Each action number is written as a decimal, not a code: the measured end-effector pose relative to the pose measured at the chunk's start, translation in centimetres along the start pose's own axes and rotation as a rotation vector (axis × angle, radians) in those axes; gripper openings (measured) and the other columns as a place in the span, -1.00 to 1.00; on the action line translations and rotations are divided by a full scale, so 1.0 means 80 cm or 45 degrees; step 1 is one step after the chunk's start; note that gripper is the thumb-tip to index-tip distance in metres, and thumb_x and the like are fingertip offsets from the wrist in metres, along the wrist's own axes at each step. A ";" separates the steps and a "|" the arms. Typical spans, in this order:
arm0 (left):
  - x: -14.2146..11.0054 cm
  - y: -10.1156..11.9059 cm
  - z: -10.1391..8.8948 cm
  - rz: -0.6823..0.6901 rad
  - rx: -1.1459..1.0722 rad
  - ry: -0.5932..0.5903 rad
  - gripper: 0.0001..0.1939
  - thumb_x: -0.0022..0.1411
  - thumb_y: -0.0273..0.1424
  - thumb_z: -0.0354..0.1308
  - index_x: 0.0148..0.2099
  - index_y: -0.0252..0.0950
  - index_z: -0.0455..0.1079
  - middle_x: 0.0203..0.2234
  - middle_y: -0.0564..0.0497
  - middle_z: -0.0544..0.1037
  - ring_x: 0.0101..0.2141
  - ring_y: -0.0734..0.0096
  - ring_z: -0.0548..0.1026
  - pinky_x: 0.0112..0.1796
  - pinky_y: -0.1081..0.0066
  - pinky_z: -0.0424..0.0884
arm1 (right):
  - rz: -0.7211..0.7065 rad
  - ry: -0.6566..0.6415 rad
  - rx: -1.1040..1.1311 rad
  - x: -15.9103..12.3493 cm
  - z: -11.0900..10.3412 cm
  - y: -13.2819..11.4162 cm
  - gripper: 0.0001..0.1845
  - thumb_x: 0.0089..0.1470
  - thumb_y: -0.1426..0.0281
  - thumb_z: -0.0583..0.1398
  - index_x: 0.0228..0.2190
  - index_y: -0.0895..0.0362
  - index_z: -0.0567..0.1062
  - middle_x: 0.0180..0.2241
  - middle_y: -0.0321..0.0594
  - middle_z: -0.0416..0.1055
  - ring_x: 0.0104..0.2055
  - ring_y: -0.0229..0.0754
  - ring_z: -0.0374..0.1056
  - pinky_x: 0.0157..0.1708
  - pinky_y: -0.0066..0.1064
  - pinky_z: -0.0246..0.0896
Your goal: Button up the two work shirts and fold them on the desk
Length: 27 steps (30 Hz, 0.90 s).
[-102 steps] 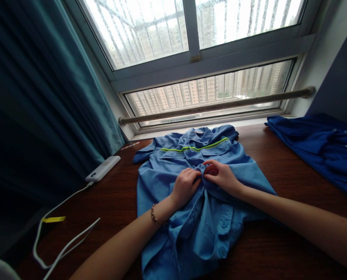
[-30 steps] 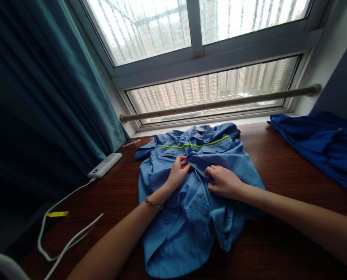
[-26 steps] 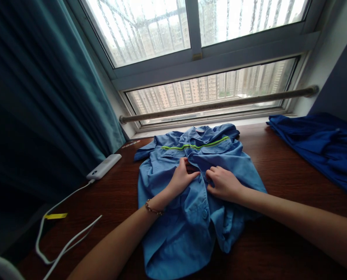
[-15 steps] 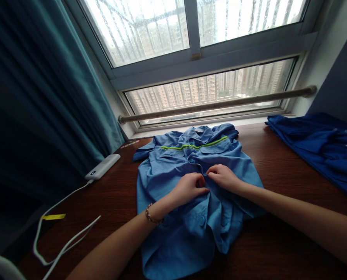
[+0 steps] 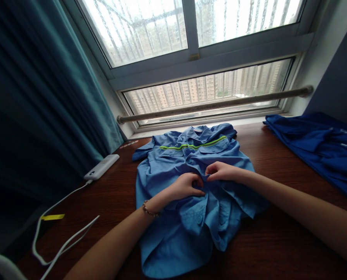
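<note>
A light blue short-sleeved shirt (image 5: 161, 171) with a yellow-green stripe lies front up on the brown wooden surface, its collar toward the window. My left hand (image 5: 187, 186), with a beaded bracelet at the wrist, has its fingers closed on the shirt's front edge near the middle. Just to the right, my right hand (image 5: 220, 171) pinches the opposite front edge. Below the hands the lower front is rumpled, and a button (image 5: 199, 219) shows on the left flap. The fabric between my fingertips is partly hidden.
Darker blue folded clothing (image 5: 316, 140) lies at the right. At the left are a white power bank (image 5: 102, 167), a white cable (image 5: 64, 249) and a yellow strip (image 5: 53, 217). A teal curtain (image 5: 82, 97) hangs beside the window, which has a metal rail (image 5: 214, 105) across it.
My right hand has shifted slightly, its wrist turned and raised a little. The shirt front under it has moved and creased. My left hand stays at nearly the same place on the cloth.
</note>
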<state>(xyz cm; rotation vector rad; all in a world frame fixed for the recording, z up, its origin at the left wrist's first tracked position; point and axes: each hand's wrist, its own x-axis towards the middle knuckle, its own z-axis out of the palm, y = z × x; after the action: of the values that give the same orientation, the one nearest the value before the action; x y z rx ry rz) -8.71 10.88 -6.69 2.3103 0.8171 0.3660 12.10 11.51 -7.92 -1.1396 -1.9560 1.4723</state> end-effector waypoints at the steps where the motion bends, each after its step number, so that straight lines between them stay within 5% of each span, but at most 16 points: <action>1: 0.000 0.000 0.003 0.001 0.009 0.041 -0.75 -0.09 -0.27 0.25 -0.35 -0.30 0.43 -0.47 0.02 0.44 -0.44 0.39 0.37 -0.43 0.47 0.26 | -0.003 -0.003 -0.030 -0.001 -0.002 0.001 -0.78 -0.22 0.32 0.23 -0.50 0.24 0.45 -0.60 -0.36 0.25 -0.57 -0.38 0.08 -0.59 -0.54 -0.07; 6: -0.003 0.009 0.018 0.074 0.156 0.306 -0.85 -0.01 -0.35 0.20 -0.38 -0.30 0.35 -0.44 0.01 0.38 -0.42 0.41 0.34 -0.42 0.47 0.26 | 0.045 0.027 -0.058 -0.006 -0.005 0.000 -0.65 -0.15 0.17 0.23 -0.56 0.26 0.43 -0.69 -0.40 0.11 -0.65 -0.43 -0.05 -0.68 -0.55 -0.22; 14: -0.010 0.016 0.023 0.366 0.426 0.570 -0.89 0.16 -0.41 0.02 -0.25 -0.27 0.34 -0.22 -0.08 0.40 -0.16 0.29 0.33 -0.12 0.27 0.28 | 0.105 -0.030 0.596 -0.009 0.000 0.002 -0.59 -0.14 0.12 0.25 -0.50 0.27 0.43 -0.65 -0.33 0.25 -0.65 -0.42 0.08 -0.64 -0.56 -0.06; 18: -0.010 0.016 0.022 0.442 0.452 0.524 -0.87 0.19 -0.44 0.00 -0.23 -0.25 0.34 -0.14 -0.06 0.41 -0.07 0.27 0.30 -0.02 0.24 0.22 | 0.096 -0.014 0.736 -0.008 0.001 0.005 -0.63 -0.16 0.16 0.28 -0.51 0.27 0.44 -0.63 -0.31 0.30 -0.62 -0.40 0.15 -0.62 -0.55 0.01; 27: -0.011 0.022 0.024 0.294 0.211 0.475 -0.82 0.23 -0.43 -0.06 -0.15 -0.27 0.30 -0.19 -0.09 0.38 -0.16 0.38 0.37 -0.13 0.39 0.31 | 0.177 -0.038 0.630 -0.009 0.001 0.001 -0.59 -0.14 0.13 0.25 -0.56 0.28 0.43 -0.67 -0.30 0.29 -0.66 -0.41 0.12 -0.65 -0.55 -0.03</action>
<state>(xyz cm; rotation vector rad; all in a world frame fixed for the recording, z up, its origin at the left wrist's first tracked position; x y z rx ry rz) -7.75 8.33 -6.98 2.5385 0.7786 0.8814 12.49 10.90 -7.96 -1.0407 -1.4270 1.9142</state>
